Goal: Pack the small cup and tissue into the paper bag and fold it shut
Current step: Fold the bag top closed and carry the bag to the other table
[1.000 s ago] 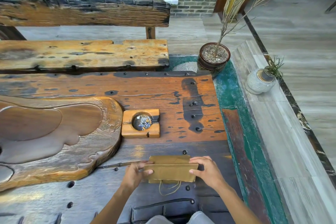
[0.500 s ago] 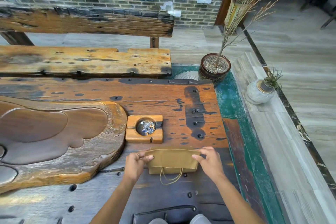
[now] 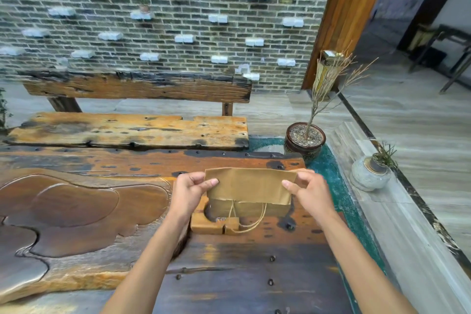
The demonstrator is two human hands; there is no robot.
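Observation:
A brown paper bag (image 3: pixel 248 186) with its top flap folded over is held up above the wooden table (image 3: pixel 242 275). My left hand (image 3: pixel 190 192) pinches its left edge and my right hand (image 3: pixel 309 192) pinches its right edge. Twine handles (image 3: pixel 248 222) dangle below the flap. The small cup and tissue are not visible; whether they are inside the bag cannot be told.
A small wooden holder (image 3: pixel 214 224) with a round recess sits on the table, partly hidden behind the bag. A large carved wooden tray (image 3: pixel 76 211) lies to the left. A bench (image 3: pixel 132 130), a potted dry plant (image 3: pixel 305 140) and a round grey vase (image 3: pixel 369 176) stand beyond and right.
Both hands have lifted the folded bag off the table and carried it forward, over the wooden holder. The view has tilted up toward the brick wall.

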